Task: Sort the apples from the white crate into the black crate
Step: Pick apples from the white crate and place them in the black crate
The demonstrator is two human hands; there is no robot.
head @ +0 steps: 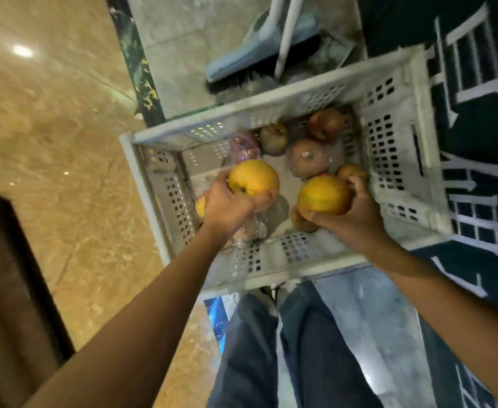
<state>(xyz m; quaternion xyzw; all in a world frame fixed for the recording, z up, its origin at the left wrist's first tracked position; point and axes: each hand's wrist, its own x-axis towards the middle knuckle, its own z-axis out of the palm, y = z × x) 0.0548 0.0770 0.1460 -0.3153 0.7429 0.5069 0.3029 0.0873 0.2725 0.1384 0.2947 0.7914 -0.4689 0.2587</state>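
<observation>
Viewed from above, a person stands over a crate of fruit, both bare forearms reaching forward and down. At far left lies a glossy tan marble floor (pixel 50 136) with a dark wooden edge (pixel 15 275) near the bottom corner.

Moving right, the white crate (pixel 150 184), a perforated plastic box, sits at an angle in the middle of the view. The left hand (pixel 230 204) is over the crate's left half, its fingers curled closed around a large yellow apple (pixel 253 178), gripping it from below and behind. Under this hand are fruits wrapped in clear plastic (pixel 250 228), and a small yellow fruit (pixel 200 206) peeks out beside the wrist.

Farther back in the crate rest several reddish apples (pixel 325 125), one of them shiny with plastic wrap (pixel 308 157), and a duller greenish-brown one (pixel 274 138).

To the right, the right hand (pixel 356 219) closes around a second yellow-orange apple (pixel 324 195), fingers wrapped over its far side and thumb beneath, holding it just above the crate's right half.

Behind the crate, a blue dustpan (pixel 250 51) and a white handle (pixel 286 33) stand on grey flooring. The person's dark trousers (pixel 300 348) fill the lower middle. At far right is a dark surface with white slatted shapes (pixel 474 63); motion blur hides whether this is the black crate.
</observation>
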